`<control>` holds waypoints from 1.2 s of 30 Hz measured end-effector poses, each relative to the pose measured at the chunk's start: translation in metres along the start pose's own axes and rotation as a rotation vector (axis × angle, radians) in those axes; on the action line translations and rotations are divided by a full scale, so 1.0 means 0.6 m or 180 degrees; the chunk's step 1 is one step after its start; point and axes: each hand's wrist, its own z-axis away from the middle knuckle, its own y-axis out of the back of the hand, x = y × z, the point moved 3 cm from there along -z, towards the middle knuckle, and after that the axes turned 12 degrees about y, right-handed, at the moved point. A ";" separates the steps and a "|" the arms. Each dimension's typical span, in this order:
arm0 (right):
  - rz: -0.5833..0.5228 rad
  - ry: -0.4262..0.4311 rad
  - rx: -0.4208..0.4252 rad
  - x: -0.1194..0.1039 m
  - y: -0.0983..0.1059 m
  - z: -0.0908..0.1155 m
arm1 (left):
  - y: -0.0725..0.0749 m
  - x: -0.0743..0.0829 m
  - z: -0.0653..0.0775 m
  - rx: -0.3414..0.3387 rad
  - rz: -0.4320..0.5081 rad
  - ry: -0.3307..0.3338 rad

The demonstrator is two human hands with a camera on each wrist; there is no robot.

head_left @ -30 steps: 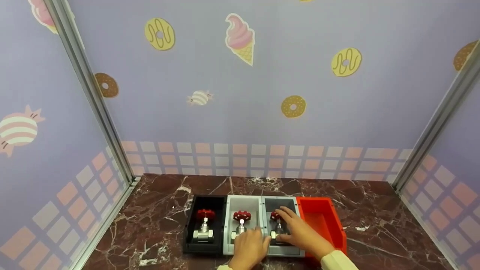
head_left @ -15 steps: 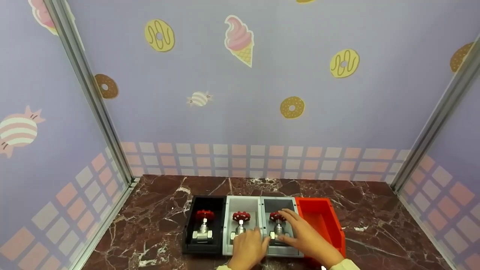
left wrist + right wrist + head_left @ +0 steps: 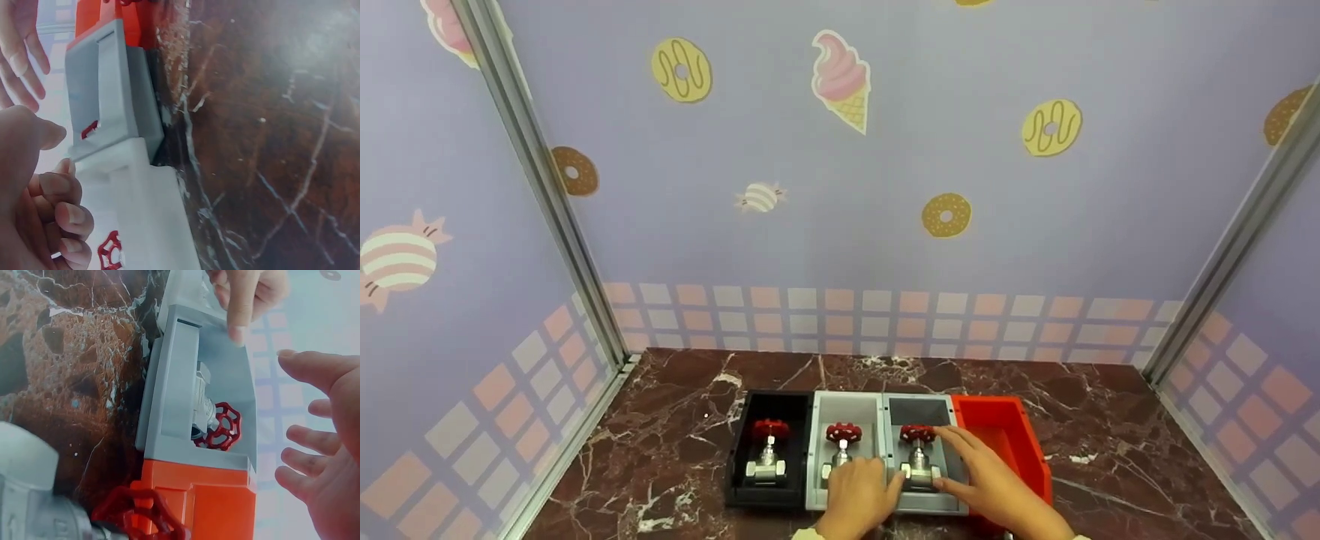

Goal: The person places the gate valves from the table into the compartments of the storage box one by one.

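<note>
Three metal valves with red handwheels lie in separate bins: one valve in the black bin, another valve in the white bin, a third valve in the grey bin. My right hand hovers at the right side of the grey bin, fingers spread and holding nothing; its fingertips overlap that valve's edge in the head view. My left hand is over the front of the white bin, fingers loosely curled around nothing, thumb stretched toward the grey bin. It hides part of the white bin's valve.
An orange-red bin adjoins the grey one on the right. Another valve lies on the marble-patterned table in front of it, in the right wrist view. Patterned walls enclose the back and sides.
My right hand has drawn off to the right from the valve in the grey bin, which shows more fully now. My left hand has stayed almost in place.
</note>
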 end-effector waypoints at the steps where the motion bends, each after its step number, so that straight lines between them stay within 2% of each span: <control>1: -0.0023 -0.0015 -0.0024 0.000 0.001 0.002 | 0.002 0.002 0.000 0.0029 0.0016 -0.0010; 7: -0.0046 -0.0019 -0.0045 -0.003 0.007 0.018 | 0.002 0.013 -0.001 0.0238 0.0032 -0.0083; 14: 0.0256 0.0123 0.0170 -0.002 0.009 0.047 | -0.008 0.031 0.000 0.0044 -0.0018 -0.0077; 21: 0.0257 0.0054 0.0045 0.011 0.003 0.082 | -0.012 0.056 0.006 -0.0163 0.0017 -0.0109; 27: 0.0530 0.0150 0.0274 0.016 0.005 0.109 | -0.019 0.081 0.008 -0.0232 -0.0041 -0.0149; 30: 0.0731 0.0268 0.0463 0.021 0.003 0.120 | -0.024 0.090 0.010 -0.0209 -0.0035 -0.0195; 36: 0.1063 0.0971 0.0887 0.048 -0.003 0.145 | -0.030 0.100 0.011 -0.0213 -0.0067 -0.0248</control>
